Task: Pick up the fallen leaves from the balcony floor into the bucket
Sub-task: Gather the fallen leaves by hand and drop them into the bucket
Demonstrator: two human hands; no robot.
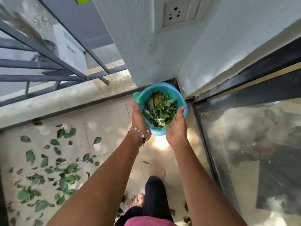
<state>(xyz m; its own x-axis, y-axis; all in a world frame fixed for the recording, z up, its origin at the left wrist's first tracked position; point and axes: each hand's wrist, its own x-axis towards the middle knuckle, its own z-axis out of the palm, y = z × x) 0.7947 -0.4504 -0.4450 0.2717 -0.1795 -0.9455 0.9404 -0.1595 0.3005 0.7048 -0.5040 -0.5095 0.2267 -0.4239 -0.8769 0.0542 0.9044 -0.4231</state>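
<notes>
At the corner by the wall, the left hand (pixel 138 117) and right hand (pixel 176 126) clasp the bucket (pixel 180 98) on opposite sides. It holds leaves. The scattered leaves (pixel 48 173) lie well apart on the floor tiles (pixel 105 121), down-left, nearer the left hand.

Bright dappled daylight, motion-blurred leaves (pixel 48 176), wide-angle bending at edges.

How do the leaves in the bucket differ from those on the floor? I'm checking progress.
The leaves in the bucket lie heaped together; the leaves on the floor lie scattered singly over the tiles. Both hands flank the bucket, none touching the floor ones. All are green.
</notes>
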